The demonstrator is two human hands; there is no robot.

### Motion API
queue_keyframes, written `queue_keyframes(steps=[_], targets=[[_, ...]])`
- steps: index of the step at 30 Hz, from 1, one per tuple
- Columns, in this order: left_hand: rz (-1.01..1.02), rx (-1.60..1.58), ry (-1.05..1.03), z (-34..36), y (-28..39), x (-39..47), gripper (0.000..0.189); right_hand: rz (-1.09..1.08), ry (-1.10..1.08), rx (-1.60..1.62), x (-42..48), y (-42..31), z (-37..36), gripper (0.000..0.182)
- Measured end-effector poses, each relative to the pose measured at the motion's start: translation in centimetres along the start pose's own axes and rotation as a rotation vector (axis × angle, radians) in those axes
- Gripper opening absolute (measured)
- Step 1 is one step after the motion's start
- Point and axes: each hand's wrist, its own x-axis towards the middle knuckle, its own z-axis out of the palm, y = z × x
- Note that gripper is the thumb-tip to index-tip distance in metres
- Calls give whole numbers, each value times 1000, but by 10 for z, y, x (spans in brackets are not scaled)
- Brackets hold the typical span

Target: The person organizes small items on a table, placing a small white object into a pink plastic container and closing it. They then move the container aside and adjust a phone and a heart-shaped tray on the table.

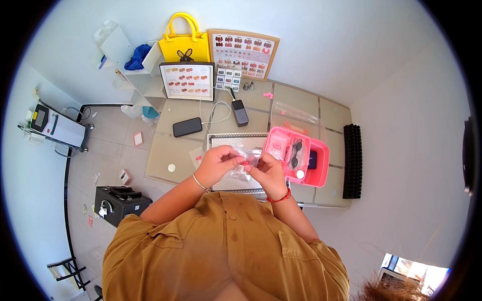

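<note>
A clear plastic bag point(241, 174) with a small red-and-white label is held between my two hands over a dotted mat point(226, 184). My left hand point(222, 161) pinches its left side, with the thumb near the red label. On the other side, my right hand point(269, 173) grips the bag, thumb close to the same label. Just right of my right hand stands a pink plastic box point(324, 165) with its clear lid point(297, 114) open. Inside the box are small clear packets, black goggles point(296, 152) in a bag, a white round cap point(300, 174) and a dark blue item point(312, 160).
Behind the hands lie a black phone point(187, 127) and a power bank point(240, 113) joined by a white cable. Framed colour charts point(187, 81) and a yellow bag point(184, 47) stand at the back. A black ridged object point(352, 161) lines the table's right edge.
</note>
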Motion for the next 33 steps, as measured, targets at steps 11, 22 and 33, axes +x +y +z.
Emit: queue_keyframes(steps=[11,22,33], targets=[[21,-125,-27,5,4,5,14,30,106,68,0,4,-2,8],[3,-55,-20,2,1,10,7,4,166,31,0,-1,-5,5],[65,7,-76,10,5,11,11,-94,121,-291,-3,-6,-4,5]])
